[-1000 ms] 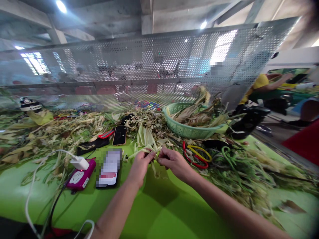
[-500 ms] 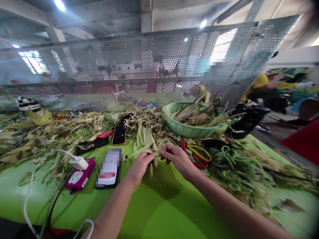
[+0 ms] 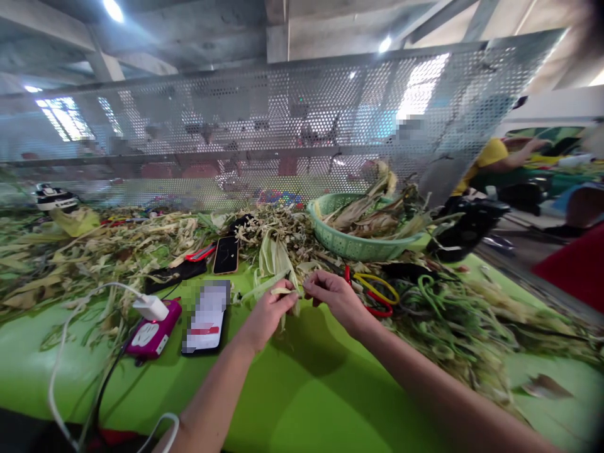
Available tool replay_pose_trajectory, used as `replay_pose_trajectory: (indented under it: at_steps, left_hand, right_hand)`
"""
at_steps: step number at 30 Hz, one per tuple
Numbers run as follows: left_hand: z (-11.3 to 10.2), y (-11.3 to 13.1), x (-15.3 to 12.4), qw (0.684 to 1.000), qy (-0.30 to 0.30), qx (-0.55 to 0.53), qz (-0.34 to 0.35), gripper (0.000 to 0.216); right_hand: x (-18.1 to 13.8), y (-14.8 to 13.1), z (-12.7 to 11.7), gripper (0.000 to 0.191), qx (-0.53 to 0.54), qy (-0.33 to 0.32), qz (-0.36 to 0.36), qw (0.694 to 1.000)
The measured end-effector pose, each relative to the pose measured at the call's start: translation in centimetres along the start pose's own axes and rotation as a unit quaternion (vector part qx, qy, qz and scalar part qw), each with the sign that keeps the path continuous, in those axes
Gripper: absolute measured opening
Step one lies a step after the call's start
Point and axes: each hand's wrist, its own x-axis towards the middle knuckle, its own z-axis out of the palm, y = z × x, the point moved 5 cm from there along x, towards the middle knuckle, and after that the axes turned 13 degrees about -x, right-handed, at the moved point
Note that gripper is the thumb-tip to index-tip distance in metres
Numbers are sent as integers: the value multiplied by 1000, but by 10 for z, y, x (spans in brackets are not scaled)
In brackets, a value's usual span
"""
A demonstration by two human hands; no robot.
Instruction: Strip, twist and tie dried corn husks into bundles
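My left hand (image 3: 271, 313) is closed in a pinch on a pale strip of corn husk (image 3: 285, 291), with a loose end hanging below the fingers. Just to its right, my right hand (image 3: 334, 301) has thumb and forefinger pressed together. What lies between those fingertips is too small to make out. The two hands almost meet above the green tabletop (image 3: 302, 390). Behind them lies a spread of pale green husk (image 3: 275, 255). Red-and-yellow-handled scissors (image 3: 377, 288) rest right of my right hand.
A green basket (image 3: 363, 250) holds dry husks. Left of my hands lie a lit phone (image 3: 206, 318), a dark phone (image 3: 226, 255) and a magenta power strip (image 3: 153, 330) with a white charger. Green fibre strands (image 3: 443, 314) pile up at right. A perforated metal screen (image 3: 264, 138) stands behind.
The husk strip in my left hand has shifted and now lies more across the fingers, with its hanging end less visible. My right hand has barely moved.
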Motion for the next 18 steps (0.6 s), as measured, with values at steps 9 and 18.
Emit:
replay_pose_trajectory:
  at_steps: [9, 18]
  left_hand:
    - [1, -15, 5, 1000, -7, 1, -27, 30]
    - [8, -9, 3, 999, -37, 17, -13, 27]
  right_hand:
    - [0, 0, 2, 22, 24, -12, -13, 1000]
    - [0, 3, 2, 16, -43, 51, -48, 997]
